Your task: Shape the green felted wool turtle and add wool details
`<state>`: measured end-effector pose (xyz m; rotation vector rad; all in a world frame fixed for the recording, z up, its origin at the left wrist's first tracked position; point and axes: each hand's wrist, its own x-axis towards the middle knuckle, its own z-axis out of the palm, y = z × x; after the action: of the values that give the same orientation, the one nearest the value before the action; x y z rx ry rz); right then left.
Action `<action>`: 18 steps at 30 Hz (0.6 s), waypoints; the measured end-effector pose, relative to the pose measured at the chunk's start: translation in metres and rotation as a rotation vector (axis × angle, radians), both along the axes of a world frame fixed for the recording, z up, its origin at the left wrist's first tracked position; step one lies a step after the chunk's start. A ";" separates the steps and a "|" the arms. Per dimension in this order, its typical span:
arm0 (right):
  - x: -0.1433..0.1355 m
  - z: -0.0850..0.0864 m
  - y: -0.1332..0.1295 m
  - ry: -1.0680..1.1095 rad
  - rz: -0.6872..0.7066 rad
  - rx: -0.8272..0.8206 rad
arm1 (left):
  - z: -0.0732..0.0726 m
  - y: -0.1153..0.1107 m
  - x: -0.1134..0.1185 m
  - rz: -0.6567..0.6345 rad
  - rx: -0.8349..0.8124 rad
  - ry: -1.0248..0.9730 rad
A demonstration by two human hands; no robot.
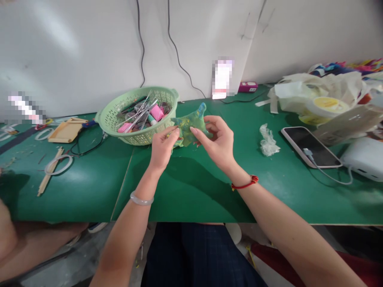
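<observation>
A soft green and blue piece with yellow specks (191,124) is held up between my two hands above the green table. My left hand (164,146) pinches its left edge between thumb and fingers. On the other side, my right hand (219,140) grips the piece with the thumb in front and the fingers behind. One blue-tipped corner sticks up between the hands. The fingers behind the piece are partly hidden. Just behind my left hand stands a light green basket (136,137) with metal rods and pink items.
On the green table (185,191), crumpled clear plastic (268,140) and a phone (311,146) with a cable lie at right, near a white device (365,157). A wooden tray (66,130) and a white ring (59,164) lie left. A person's leg (38,243) shows lower left.
</observation>
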<state>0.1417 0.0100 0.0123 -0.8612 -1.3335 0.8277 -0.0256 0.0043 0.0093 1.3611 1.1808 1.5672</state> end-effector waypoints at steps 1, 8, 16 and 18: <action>0.000 -0.001 0.001 0.002 0.005 -0.002 | 0.000 0.000 0.000 0.007 0.016 0.013; -0.001 -0.011 0.008 -0.024 -0.029 0.090 | 0.003 0.000 0.004 0.075 0.121 0.105; -0.001 -0.011 0.008 -0.015 -0.032 0.100 | 0.002 0.001 0.004 0.073 0.141 0.109; -0.002 -0.010 0.007 0.019 -0.003 0.073 | 0.000 0.001 0.003 0.046 0.132 0.067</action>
<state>0.1397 0.0175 0.0020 -0.7966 -1.3373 0.7782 -0.0229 0.0052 0.0089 1.4915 1.1743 1.6687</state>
